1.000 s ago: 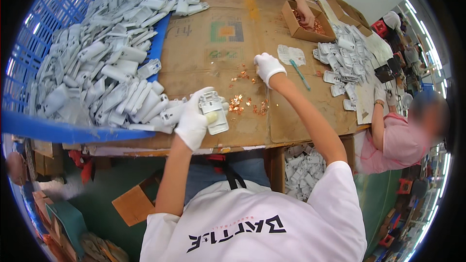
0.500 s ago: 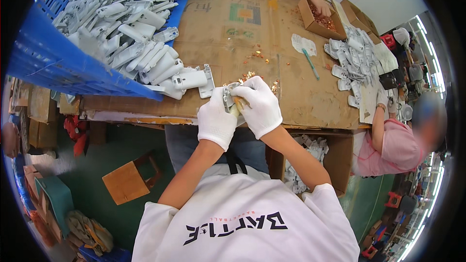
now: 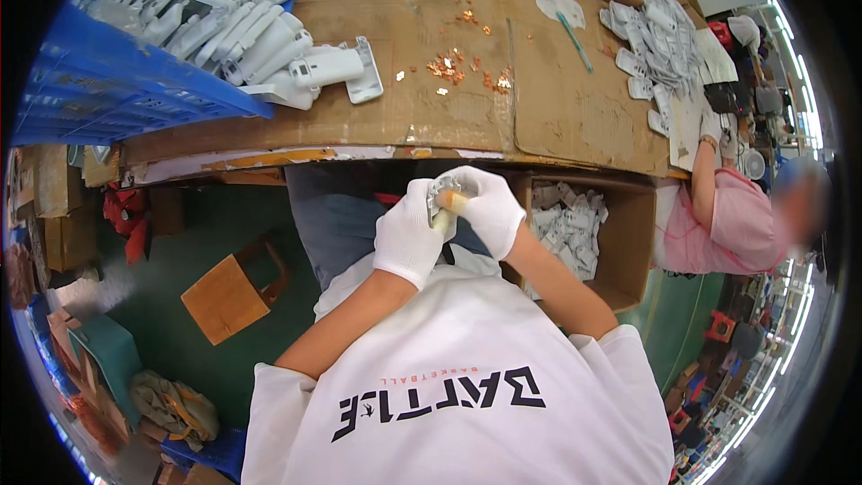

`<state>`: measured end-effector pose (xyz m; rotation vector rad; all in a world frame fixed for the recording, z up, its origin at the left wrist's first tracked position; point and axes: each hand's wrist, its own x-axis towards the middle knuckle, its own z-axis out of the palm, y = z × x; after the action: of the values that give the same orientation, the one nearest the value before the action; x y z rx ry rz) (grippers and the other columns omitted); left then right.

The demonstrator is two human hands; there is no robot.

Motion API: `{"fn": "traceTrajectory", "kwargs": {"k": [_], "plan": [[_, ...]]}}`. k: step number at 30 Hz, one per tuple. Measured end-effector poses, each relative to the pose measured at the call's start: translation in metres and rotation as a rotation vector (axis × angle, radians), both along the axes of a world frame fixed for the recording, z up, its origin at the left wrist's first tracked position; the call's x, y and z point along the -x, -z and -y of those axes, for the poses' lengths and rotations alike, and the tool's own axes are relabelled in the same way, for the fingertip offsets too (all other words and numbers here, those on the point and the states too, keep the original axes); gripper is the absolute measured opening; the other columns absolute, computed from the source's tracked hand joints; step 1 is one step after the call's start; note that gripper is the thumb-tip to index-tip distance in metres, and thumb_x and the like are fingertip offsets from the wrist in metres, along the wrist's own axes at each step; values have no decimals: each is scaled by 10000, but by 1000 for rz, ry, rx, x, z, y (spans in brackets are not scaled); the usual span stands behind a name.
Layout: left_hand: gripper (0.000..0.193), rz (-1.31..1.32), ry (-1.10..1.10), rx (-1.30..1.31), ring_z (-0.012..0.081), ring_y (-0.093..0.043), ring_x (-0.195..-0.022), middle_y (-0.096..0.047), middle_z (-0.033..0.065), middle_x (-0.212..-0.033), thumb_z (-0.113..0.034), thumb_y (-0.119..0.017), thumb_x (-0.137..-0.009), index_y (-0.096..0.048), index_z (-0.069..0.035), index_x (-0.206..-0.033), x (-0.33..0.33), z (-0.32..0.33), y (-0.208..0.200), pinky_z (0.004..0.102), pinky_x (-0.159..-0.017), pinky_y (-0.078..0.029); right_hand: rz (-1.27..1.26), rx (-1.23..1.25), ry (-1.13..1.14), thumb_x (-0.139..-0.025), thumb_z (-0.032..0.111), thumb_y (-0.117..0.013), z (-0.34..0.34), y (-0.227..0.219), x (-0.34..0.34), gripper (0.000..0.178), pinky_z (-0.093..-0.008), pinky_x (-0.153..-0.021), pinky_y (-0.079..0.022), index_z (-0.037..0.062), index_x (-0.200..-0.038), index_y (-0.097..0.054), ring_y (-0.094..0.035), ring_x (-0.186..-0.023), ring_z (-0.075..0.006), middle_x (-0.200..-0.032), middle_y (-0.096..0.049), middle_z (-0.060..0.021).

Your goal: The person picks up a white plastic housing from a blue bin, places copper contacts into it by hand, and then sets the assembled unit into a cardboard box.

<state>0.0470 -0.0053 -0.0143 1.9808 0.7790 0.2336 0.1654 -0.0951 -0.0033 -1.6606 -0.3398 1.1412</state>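
Note:
Both my hands wear white knitted gloves and meet in front of my chest, just off the table's near edge. My left hand (image 3: 406, 235) is closed round a small light-grey plastic housing (image 3: 437, 190), and most of that part is hidden by the fingers. My right hand (image 3: 489, 214) grips the same housing from the other side, its yellow-stained thumb pressed on it. Whether a small metal piece sits under that thumb cannot be seen. Beyond the hands, small copper-coloured metal pieces (image 3: 446, 66) lie scattered on the cardboard-covered table (image 3: 359, 130).
A blue crate (image 3: 117, 81) heaped with grey-white housings (image 3: 238, 22) stands at the left. Below the table at right is a cardboard box (image 3: 624, 247) of parts. More housings (image 3: 660, 45) and a pen (image 3: 575, 40) lie far right. A co-worker in pink (image 3: 723, 220) sits there.
My hands have come back from over the table toward my chest, still holding the housing. The view has tilted downward, so the table sits higher, and the far person's hand has left the picture.

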Motion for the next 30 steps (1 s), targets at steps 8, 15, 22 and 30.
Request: {"fn": "traceTrajectory", "kwargs": {"k": [8, 15, 22, 30], "plan": [[292, -104, 183, 101, 399, -645, -909, -671, 199, -963, -83, -635, -853, -563, -94, -1136, 25, -2, -17, 438, -747, -525, 581, 149, -104, -830, 91, -691, 32, 0, 42, 153, -339, -691, -515, 52, -978, -691, -656, -757, -275, -860, -666, -129], [266, -153, 324, 81, 403, -644, -915, -670, 206, -963, -22, -590, -859, -571, -89, -1116, 36, 3, -15, 435, -765, -520, 605, 252, -143, -794, 97, -682, 38, -3, 57, 102, -412, -702, -496, 55, -826, -595, -619, -805, -362, -848, -620, -152], [213, -156, 187, 112, 396, -650, -912, -679, 200, -933, 1, -579, -829, -606, -79, -1024, 36, 4, -1, 424, -780, -518, 674, 286, -201, -811, 102, -644, 31, -1, 62, 91, -443, -721, -490, 67, -872, -586, -609, -846, -382, -890, -603, -152], [232, -231, 279, 204, 402, -640, -948, -676, 224, -937, -68, -634, -829, -619, -90, -1059, 2, -21, -20, 424, -818, -510, 607, 309, -285, -835, 212, -621, 31, 2, 25, 216, -441, -799, -516, 102, -1021, -625, -627, -930, -385, -1041, -629, -170]]}}
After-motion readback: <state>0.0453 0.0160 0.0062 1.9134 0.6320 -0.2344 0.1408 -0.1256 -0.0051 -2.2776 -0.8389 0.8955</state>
